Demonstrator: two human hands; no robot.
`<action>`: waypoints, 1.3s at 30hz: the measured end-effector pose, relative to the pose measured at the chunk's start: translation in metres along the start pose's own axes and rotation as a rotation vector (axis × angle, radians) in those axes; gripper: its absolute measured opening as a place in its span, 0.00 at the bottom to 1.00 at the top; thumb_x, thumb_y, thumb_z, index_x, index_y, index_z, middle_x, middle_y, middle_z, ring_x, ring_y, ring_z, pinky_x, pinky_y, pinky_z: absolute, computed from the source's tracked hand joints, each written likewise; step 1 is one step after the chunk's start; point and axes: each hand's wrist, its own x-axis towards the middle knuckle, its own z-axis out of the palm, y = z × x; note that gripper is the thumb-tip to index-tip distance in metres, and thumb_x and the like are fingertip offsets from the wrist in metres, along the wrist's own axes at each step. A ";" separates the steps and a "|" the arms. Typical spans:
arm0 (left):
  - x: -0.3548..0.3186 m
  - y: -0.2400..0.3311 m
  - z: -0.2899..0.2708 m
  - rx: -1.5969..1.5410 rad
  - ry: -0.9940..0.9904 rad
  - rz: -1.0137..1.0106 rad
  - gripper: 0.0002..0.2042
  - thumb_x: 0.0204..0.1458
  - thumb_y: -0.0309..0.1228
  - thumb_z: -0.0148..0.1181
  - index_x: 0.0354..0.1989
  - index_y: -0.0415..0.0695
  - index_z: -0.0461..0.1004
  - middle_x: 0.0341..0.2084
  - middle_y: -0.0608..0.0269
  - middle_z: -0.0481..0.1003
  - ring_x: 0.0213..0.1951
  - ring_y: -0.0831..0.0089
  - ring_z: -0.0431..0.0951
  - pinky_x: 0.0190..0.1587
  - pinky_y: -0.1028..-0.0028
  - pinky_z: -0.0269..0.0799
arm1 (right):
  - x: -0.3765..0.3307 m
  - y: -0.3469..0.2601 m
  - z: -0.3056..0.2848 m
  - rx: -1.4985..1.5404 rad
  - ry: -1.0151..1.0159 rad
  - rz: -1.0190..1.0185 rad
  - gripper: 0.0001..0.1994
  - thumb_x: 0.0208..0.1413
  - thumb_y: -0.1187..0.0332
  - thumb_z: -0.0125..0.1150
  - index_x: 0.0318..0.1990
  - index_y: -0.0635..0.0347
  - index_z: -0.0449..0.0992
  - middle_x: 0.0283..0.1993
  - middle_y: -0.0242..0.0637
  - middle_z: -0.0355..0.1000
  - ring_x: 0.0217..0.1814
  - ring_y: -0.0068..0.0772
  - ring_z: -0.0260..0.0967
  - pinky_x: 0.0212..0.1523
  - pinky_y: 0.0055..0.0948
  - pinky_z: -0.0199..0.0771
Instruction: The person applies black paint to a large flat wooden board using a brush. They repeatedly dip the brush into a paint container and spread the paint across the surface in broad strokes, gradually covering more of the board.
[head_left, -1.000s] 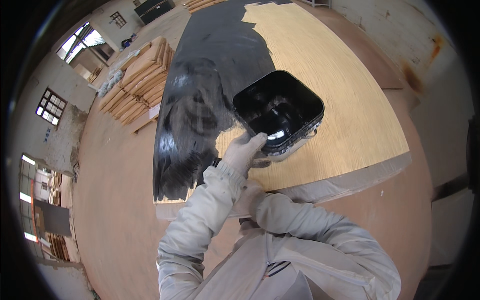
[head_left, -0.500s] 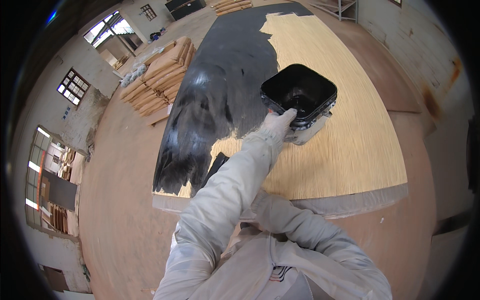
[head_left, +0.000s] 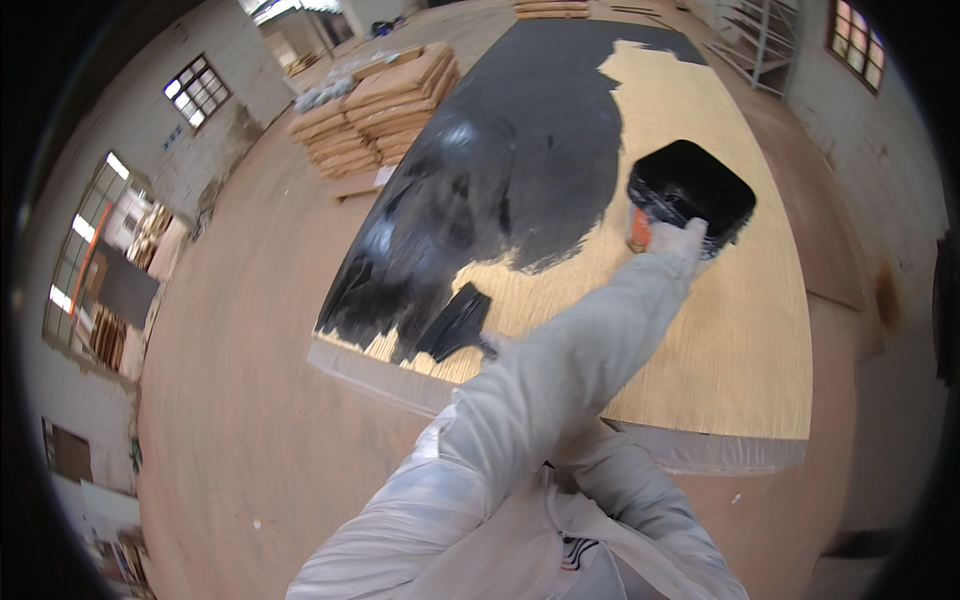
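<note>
My left hand (head_left: 676, 243), in a pale glove, grips the near rim of a square black bucket (head_left: 692, 185) above the bare right part of the board. An orange patch shows on the bucket's side. My arms cross, the left forearm over the right. Beyond the left forearm a bit of my right hand (head_left: 494, 345) appears at the end of a flat, black-coated spreader (head_left: 460, 320); most of its fingers are hidden. The spreader lies at the near left of the large wood-grain board (head_left: 720, 350). Wet-looking black coating (head_left: 500, 170) covers the board's left and far parts.
Clear plastic film (head_left: 700, 450) hangs along the board's near edge. Beyond its left side stands a stack of brown paper-wrapped packs (head_left: 385, 110). A metal rack (head_left: 755, 45) is at the far right, by the wall. Reddish-brown floor (head_left: 230, 400) surrounds the board.
The bucket in my left hand has moved right over the board, and it tilts more. More of the spreader and a bit of my right hand now show. My view has shifted too.
</note>
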 end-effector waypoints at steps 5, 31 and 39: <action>0.006 -0.035 -0.026 -0.300 -0.027 0.122 0.29 0.62 0.40 0.64 0.67 0.35 0.69 0.60 0.49 0.78 0.59 0.56 0.79 0.59 0.63 0.75 | -0.002 -0.008 0.007 0.168 0.081 0.076 0.27 0.66 0.67 0.63 0.70 0.63 0.67 0.57 0.46 0.76 0.57 0.35 0.75 0.58 0.30 0.74; -0.427 -0.493 -0.535 -0.492 1.232 -0.492 0.20 0.63 0.28 0.60 0.63 0.38 0.72 0.41 0.62 0.79 0.31 0.77 0.78 0.30 0.75 0.77 | 0.277 -0.104 0.091 0.235 -0.061 0.289 0.18 0.65 0.72 0.64 0.58 0.60 0.65 0.42 0.45 0.79 0.17 0.22 0.64 0.14 0.20 0.61; -0.459 -0.661 -0.505 -0.209 1.094 -0.636 0.20 0.63 0.35 0.62 0.60 0.37 0.75 0.31 0.60 0.78 0.25 0.73 0.77 0.27 0.71 0.75 | 0.369 -0.111 0.199 0.239 -0.286 0.238 0.14 0.65 0.72 0.64 0.53 0.60 0.68 0.41 0.48 0.80 0.20 0.22 0.68 0.14 0.19 0.63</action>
